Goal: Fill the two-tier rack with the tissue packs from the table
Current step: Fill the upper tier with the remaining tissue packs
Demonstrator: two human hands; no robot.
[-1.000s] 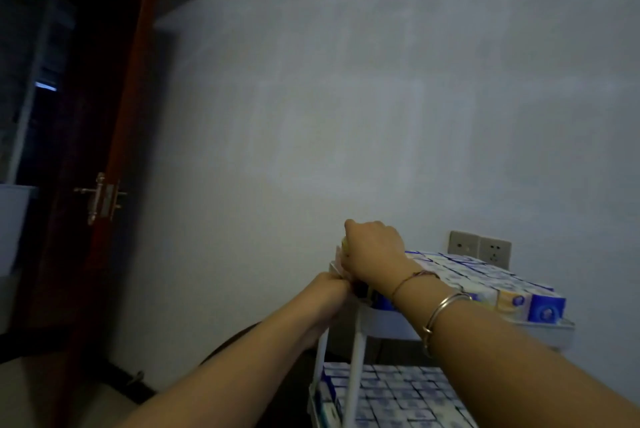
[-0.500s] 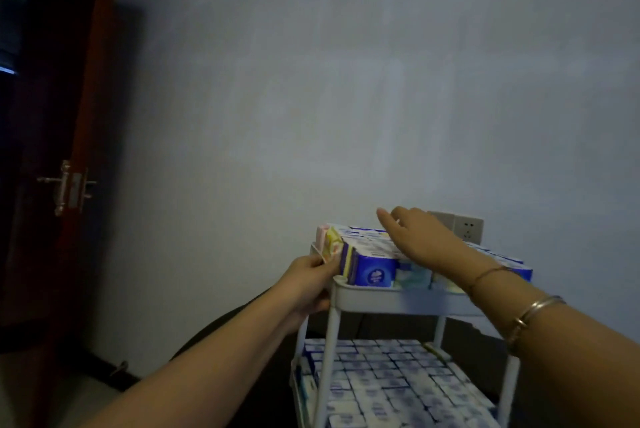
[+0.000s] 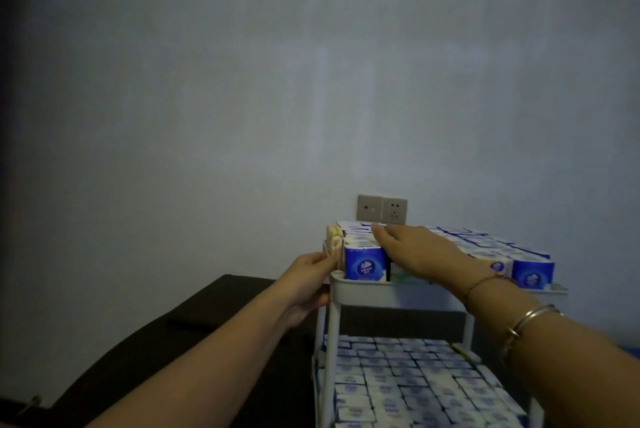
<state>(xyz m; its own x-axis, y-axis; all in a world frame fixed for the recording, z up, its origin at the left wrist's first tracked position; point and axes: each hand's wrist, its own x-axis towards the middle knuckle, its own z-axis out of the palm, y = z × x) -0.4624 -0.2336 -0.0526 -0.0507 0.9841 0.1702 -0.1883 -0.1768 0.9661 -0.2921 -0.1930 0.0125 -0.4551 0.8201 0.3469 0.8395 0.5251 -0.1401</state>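
The white two-tier rack (image 3: 363, 292) stands at the lower right against the wall. Its top tier holds upright blue and white tissue packs (image 3: 365, 265), with a yellowish pack (image 3: 334, 240) at the left end. The lower tier (image 3: 408, 382) is packed with rows of tissue packs. My right hand (image 3: 415, 251) lies flat on top of the upper packs, fingers stretched toward the back left. My left hand (image 3: 308, 278) is at the rack's left front corner, fingers against the yellowish end pack and the rim.
A dark table or seat surface (image 3: 194, 330) lies left of the rack, under my left forearm. Two wall sockets (image 3: 381, 209) sit just behind the top tier. The plain wall fills the background.
The view swung right, so the door left the frame. My right hand opened from a fist at the corner and now lies flat on the packs; my left hand stays at the left corner.
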